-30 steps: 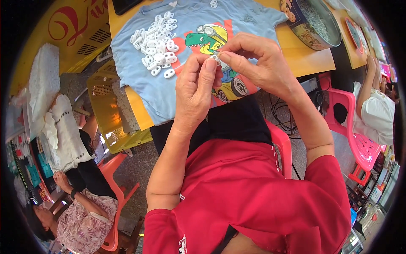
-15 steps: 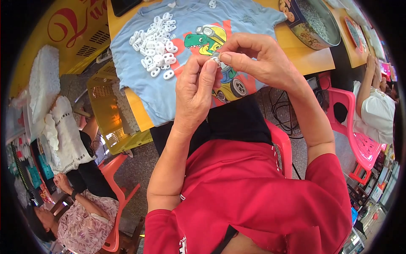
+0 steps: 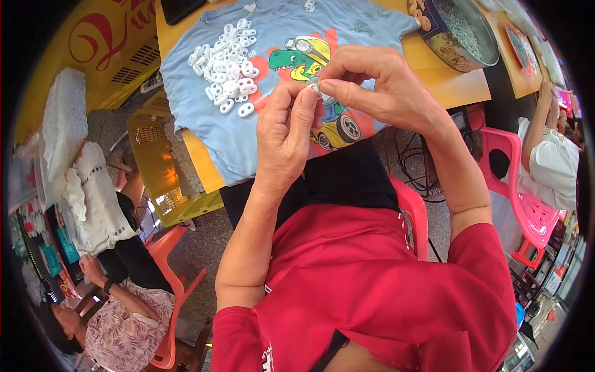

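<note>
My left hand [image 3: 286, 127] pinches a small white plastic piece [image 3: 315, 88] between thumb and forefinger, over the printed dinosaur on a blue T-shirt [image 3: 211, 139]. Meeting it from the right, my right hand [image 3: 378, 87] has thumb and forefinger closed at the same piece. Whether the right fingertips grip the piece itself or some tiny part on it is too small to tell. Left of my hands, a pile of white two-holed plastic pieces [image 3: 230, 69] lies on the shirt. A few more white pieces [image 3: 310, 5] are near its far edge.
On the wooden table [image 3: 449, 84], a round tin [image 3: 465, 37] of small metallic bits stands at the far right. A yellow crate [image 3: 149, 167] is on the floor at left. Other people sit at both sides, near an orange chair [image 3: 180, 291] and a pink chair [image 3: 524, 211].
Both hands stay almost in place with fingertips together. My right fingers shift very slightly; nothing is visibly let go or picked up.
</note>
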Available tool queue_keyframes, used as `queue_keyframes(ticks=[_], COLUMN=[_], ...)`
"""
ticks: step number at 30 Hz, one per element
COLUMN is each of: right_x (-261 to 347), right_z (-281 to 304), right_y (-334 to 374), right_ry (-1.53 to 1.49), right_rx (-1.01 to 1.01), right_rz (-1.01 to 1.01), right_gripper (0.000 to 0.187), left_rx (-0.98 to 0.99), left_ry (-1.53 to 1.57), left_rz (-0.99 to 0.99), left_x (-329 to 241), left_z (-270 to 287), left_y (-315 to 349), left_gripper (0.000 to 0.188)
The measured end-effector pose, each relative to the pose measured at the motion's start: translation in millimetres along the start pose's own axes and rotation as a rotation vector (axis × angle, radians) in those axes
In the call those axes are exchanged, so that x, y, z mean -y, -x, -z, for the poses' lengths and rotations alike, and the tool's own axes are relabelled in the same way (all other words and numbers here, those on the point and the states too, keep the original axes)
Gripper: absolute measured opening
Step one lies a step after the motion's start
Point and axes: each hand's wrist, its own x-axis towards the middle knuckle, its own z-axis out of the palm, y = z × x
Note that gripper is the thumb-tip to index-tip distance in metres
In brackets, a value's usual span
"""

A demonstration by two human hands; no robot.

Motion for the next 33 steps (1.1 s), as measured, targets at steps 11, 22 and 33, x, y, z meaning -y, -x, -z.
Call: queue_keyframes(ticks=[11, 22, 33], right_x=[5, 5, 7], right_z=[-1, -3, -5], right_y=[4, 9, 7], right_ry=[-0.026, 0.112, 0.218], right_rx=[0.029, -0.068, -0.127], right_rz=[-0.079, 0.034, 0.186], right_gripper=[0.018, 0.014, 0.011], left_rx=[-0.018, -0.028, -0.055], left_ry=[-0.128, -0.177, -0.263], left_rz=[-0.042, -0.067, -0.114], left_x=[0, 0, 1], left_z=[-2, -4, -6], left_y=[1, 1, 0], left_gripper=[0.015, 0.015, 0.014])
